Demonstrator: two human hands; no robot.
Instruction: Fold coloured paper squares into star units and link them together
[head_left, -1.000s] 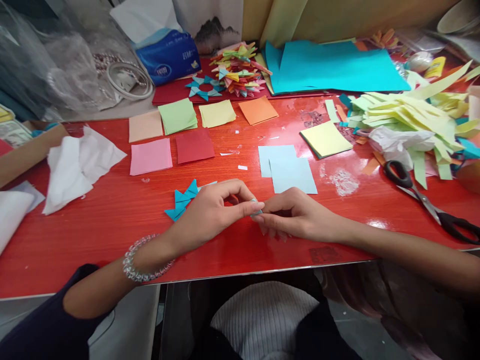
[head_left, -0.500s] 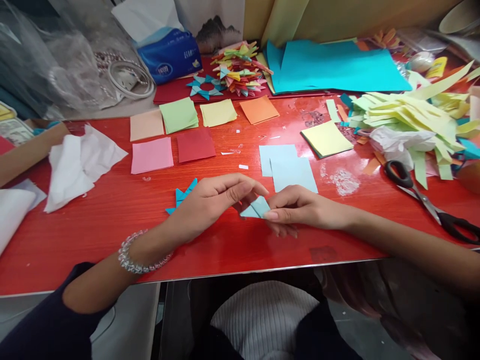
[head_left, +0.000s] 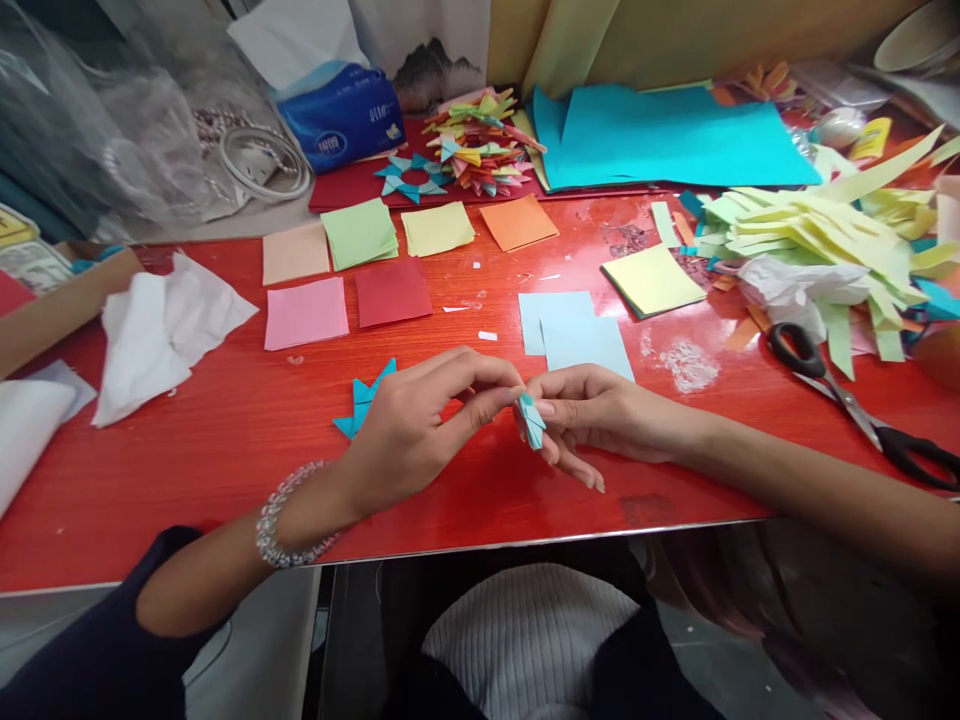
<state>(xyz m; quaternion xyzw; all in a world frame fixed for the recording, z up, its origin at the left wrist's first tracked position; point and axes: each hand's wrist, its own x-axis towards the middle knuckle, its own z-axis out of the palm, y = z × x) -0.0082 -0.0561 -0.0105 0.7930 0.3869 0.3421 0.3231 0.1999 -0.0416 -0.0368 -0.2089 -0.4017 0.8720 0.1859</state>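
A small folded piece of light blue paper (head_left: 533, 424) is held above the table near its front edge. My right hand (head_left: 607, 412) pinches it between thumb and forefinger, the other fingers lying below it. The thumb and forefinger of my left hand (head_left: 427, 420) close on its upper end. Just behind my left hand lies a pointed blue folded-paper piece (head_left: 367, 398), partly hidden by that hand. Two light blue paper squares (head_left: 585, 345) overlap on the table behind my right hand, which covers a lower corner.
Stacks of coloured paper squares (head_left: 306, 314) lie on the red table (head_left: 187, 460). Folded paper stars (head_left: 487, 145) are piled at the back, beside large blue sheets (head_left: 675, 135). Black-handled scissors (head_left: 847, 400) and paper strips (head_left: 817, 230) lie right; crumpled tissue (head_left: 161, 330) lies left.
The folded light blue paper has turned from lying broad and slanted to standing narrow and more upright. My left hand's fingertips have closed on its top end.
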